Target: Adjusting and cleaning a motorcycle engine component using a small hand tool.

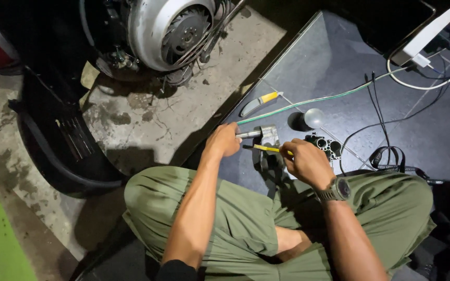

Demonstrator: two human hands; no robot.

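My left hand grips the shaft of a small metal part, a silver block with a round bar sticking out to the left, held just above the dark mat. My right hand holds a thin yellow-handled tool whose tip points left, just under the metal part. A watch sits on my right wrist. My legs in green trousers are crossed below both hands.
A black aluminium profile piece lies right of my hands, with a round bulb behind it. A yellow-handled knife and a green cable lie on the mat. A scooter engine stands on concrete at the far left. White cables run at right.
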